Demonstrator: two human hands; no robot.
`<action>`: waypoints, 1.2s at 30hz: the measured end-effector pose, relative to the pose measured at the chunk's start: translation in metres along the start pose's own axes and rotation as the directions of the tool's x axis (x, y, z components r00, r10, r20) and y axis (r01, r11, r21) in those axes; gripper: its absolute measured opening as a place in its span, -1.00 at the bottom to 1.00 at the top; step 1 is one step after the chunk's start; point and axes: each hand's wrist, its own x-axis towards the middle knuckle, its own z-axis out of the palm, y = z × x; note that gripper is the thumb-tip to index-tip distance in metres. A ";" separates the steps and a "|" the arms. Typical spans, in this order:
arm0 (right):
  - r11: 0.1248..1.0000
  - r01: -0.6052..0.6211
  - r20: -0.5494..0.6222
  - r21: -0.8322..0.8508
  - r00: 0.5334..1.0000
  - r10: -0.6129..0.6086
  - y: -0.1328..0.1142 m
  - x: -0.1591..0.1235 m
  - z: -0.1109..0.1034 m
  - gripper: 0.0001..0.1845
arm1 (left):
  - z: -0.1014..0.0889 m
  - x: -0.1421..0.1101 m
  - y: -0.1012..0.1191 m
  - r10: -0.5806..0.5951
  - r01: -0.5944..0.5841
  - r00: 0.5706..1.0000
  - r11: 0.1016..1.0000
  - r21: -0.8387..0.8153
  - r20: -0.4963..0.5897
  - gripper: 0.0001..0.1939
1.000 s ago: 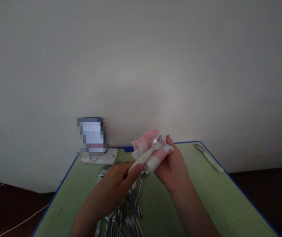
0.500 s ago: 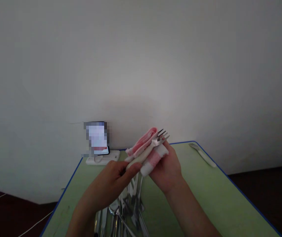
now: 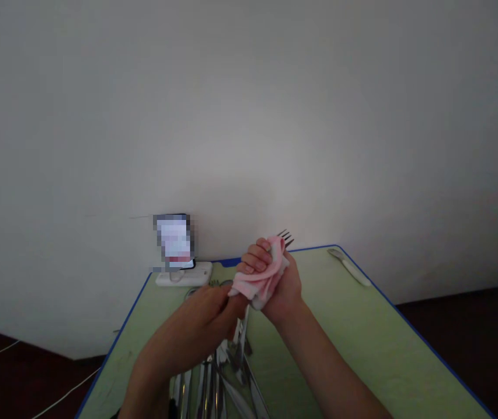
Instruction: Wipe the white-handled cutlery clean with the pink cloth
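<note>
My right hand (image 3: pixel 275 273) is closed around a folded pink and white cloth (image 3: pixel 260 282), its fingers curled over the top. Wrapped inside the cloth is a fork (image 3: pixel 287 236), whose tines stick out at the upper right. Its handle is hidden now by the cloth and my hands. My left hand (image 3: pixel 207 320) is closed at the cloth's lower left end, where the fork's handle end lies. Beneath both hands, several pieces of cutlery (image 3: pixel 214 384) are spread on the green table (image 3: pixel 310 361), partly covered by my left forearm.
Near the table's right back edge lies another fork with a pale handle (image 3: pixel 349 267). A phone with a lit, blurred screen (image 3: pixel 174 241) stands on a white stand (image 3: pixel 183 274) at the back left. Behind the table rises a grey wall (image 3: pixel 249 116).
My right hand, earlier open beneath the cloth and fork, has closed its fingers over them. The cloth now covers the fork's handle, leaving the tines showing. My left hand stays at the handle end.
</note>
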 end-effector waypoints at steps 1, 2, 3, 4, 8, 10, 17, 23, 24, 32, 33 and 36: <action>1.000 -0.011 -0.012 0.006 1.000 0.011 0.000 0.001 -0.001 -0.67 | -0.001 -0.002 -0.001 0.013 -0.011 0.999 0.998 -0.069 0.032 -0.56; 1.000 -0.022 -0.019 0.011 1.000 0.022 0.000 0.002 -0.001 -0.66 | -0.002 -0.005 -0.002 0.030 -0.019 0.997 0.990 -0.142 0.069 -0.54; 0.999 -0.033 -0.023 0.018 0.999 0.033 0.000 0.002 -0.001 -0.65 | -0.003 -0.007 -0.003 0.029 -0.014 0.996 0.983 -0.182 0.085 -0.52; 0.999 -0.046 -0.026 0.021 0.999 0.046 0.001 0.002 -0.001 -0.63 | -0.003 -0.009 -0.005 0.030 -0.014 0.996 0.982 -0.189 0.086 -0.52; 0.998 -0.055 -0.052 -0.001 0.997 0.055 0.004 0.002 0.002 -0.55 | -0.003 -0.010 -0.010 0.024 -0.016 0.997 0.996 -0.093 0.078 -0.53; 1.000 -0.008 -0.061 -0.013 0.998 0.007 0.004 0.001 0.006 -0.47 | -0.003 -0.008 -0.009 0.029 -0.025 0.998 0.998 -0.064 0.059 -0.52; 0.976 0.134 -0.151 -0.172 0.975 -0.161 0.002 -0.004 0.018 -0.54 | -0.012 -0.010 -0.009 0.078 -0.078 0.997 0.997 0.005 -0.007 -0.51; 0.972 0.169 -0.259 -0.165 0.943 -0.208 -0.006 0.000 0.016 -0.53 | -0.013 -0.017 -0.004 0.072 -0.071 0.997 0.991 0.115 -0.003 -0.53; 0.970 0.176 -0.262 -0.167 0.940 -0.216 -0.008 0.001 0.016 -0.53 | -0.013 -0.018 -0.002 0.072 -0.071 0.997 0.990 0.122 -0.002 -0.53; 0.970 0.149 -0.186 -0.190 0.965 -0.185 -0.010 0.002 0.016 -0.56 | -0.009 -0.018 0.004 0.100 -0.099 0.995 0.986 0.133 -0.005 -0.61; 0.970 0.159 -0.175 -0.183 0.966 -0.191 -0.008 0.002 0.015 -0.56 | -0.007 -0.017 0.005 0.107 -0.106 0.994 0.985 0.133 -0.003 -0.64; 0.964 0.159 -0.173 -0.211 0.965 -0.197 -0.001 0.003 0.013 -0.59 | -0.003 -0.014 0.008 0.121 -0.117 0.993 0.982 0.151 -0.017 -0.70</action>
